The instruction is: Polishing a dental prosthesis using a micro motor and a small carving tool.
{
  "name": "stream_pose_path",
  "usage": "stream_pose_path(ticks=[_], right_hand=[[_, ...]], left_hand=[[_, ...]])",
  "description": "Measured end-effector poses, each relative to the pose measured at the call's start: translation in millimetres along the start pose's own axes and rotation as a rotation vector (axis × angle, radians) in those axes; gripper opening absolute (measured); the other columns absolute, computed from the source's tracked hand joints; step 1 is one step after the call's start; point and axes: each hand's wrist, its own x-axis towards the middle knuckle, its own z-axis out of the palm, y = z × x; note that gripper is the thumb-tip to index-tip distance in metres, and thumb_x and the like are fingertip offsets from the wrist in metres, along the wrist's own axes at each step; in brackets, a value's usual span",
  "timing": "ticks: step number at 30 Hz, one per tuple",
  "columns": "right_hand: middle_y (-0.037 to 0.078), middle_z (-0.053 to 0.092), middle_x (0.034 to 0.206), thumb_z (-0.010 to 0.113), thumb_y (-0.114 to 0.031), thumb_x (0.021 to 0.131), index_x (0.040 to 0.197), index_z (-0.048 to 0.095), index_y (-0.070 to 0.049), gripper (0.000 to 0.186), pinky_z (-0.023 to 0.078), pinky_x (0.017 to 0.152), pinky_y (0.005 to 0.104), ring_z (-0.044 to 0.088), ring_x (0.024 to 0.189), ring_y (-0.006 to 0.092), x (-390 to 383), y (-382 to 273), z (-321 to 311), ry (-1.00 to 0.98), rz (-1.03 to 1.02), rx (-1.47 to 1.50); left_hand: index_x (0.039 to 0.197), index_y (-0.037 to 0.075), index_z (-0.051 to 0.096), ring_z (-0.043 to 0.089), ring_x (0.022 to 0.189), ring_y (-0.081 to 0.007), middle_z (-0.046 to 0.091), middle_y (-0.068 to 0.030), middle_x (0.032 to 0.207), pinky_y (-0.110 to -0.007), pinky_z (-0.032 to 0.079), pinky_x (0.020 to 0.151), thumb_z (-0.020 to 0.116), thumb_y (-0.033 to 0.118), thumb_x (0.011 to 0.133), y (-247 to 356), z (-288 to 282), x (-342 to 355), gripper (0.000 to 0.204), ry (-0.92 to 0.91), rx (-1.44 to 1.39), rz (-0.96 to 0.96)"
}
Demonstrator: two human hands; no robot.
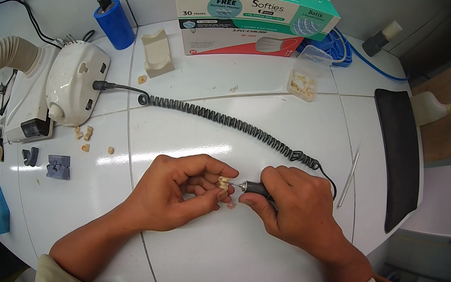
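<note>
Left hand: the left hand [175,191] is pinching a small cream tooth-shaped piece [223,183] between thumb and index finger, the other fingers curling behind it.
Left forearm: it is slanting up from the lower left, a beige sleeve [59,274] ending below the wrist.
Right hand: the right hand [299,209] is gripping a black cylindrical handpiece with a silver collar [256,189], knuckles facing up, fingers bending over it and thumb stretching toward the collar.
Right forearm: it is angling in from the lower right, mirroring the left.
Tooth-shaped piece: it is sitting at the left fingertips, above the white tiled desk [192,257], between the two hands.
Handpiece tip: a thin metal shank [236,184] is pointing left at the piece; whether it is touching cannot be told.
Cable: a coiled black cable [223,119] is running from a rounded white box-shaped unit [76,84] toward the right hand, its far end disappearing behind that hand.
Pink bit: a small translucent pink fragment [231,205] is lying just beside the left fingertips.
</note>
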Motion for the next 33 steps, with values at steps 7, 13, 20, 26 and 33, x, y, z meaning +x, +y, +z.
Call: stream_pose_path(ticks=[7,13,20,26,33], right_hand=[[0.003,0.059,0.065,0.082,-0.051,0.097,0.087,0.064,-0.009,0.046,0.043,0.046,0.0343,0.063,0.056,0.0189,0.2,-1.0,-0.3,0.005,0.000,-0.010],[0.003,0.059,0.065,0.081,-0.051,0.097,0.087,0.065,-0.010,0.046,0.043,0.045,0.0343,0.063,0.055,0.0184,1.2,-1.1,-1.8,-0.009,0.010,-0.014],[0.003,0.059,0.065,0.081,-0.051,0.097,0.089,0.066,-0.010,0.044,0.043,0.045,0.0344,0.063,0.055,0.0182,1.0,-0.5,-2.1,-0.008,0.010,-0.012],[0.003,0.059,0.065,0.081,-0.051,0.097,0.087,0.067,-0.010,0.044,0.043,0.046,0.0341,0.063,0.056,0.0183,1.1,-0.5,-3.6,-0.018,0.022,0.006],[0.002,0.059,0.065,0.081,-0.050,0.098,0.086,0.067,-0.010,0.044,0.043,0.045,0.0337,0.063,0.055,0.0180,1.0,-0.1,-4.1,-0.027,0.025,0.003]], left_hand=[[0.132,-0.007,0.070,0.080,0.104,-0.0188,0.082,-0.0132,0.110,-0.031,0.066,0.093,0.067,-0.003,0.103,1.0,0.5,-0.2,0.029,0.001,0.009,-0.009],[0.132,-0.007,0.070,0.080,0.104,-0.0187,0.082,-0.0133,0.110,-0.031,0.067,0.091,0.068,-0.002,0.104,-1.1,-0.6,0.0,0.028,0.004,0.029,0.001],[0.132,-0.007,0.069,0.081,0.104,-0.0189,0.082,-0.0135,0.110,-0.031,0.067,0.091,0.067,-0.002,0.104,-1.5,-0.2,0.3,0.028,0.007,0.023,0.002],[0.131,-0.008,0.069,0.081,0.104,-0.0194,0.081,-0.0140,0.110,-0.031,0.067,0.090,0.067,-0.003,0.104,-1.7,-0.7,-0.1,0.028,0.004,-0.003,-0.003],[0.130,-0.008,0.069,0.080,0.102,-0.0182,0.081,-0.0127,0.109,-0.031,0.066,0.092,0.067,-0.004,0.103,-2.5,-0.9,-0.7,0.027,0.014,-0.022,0.006]])
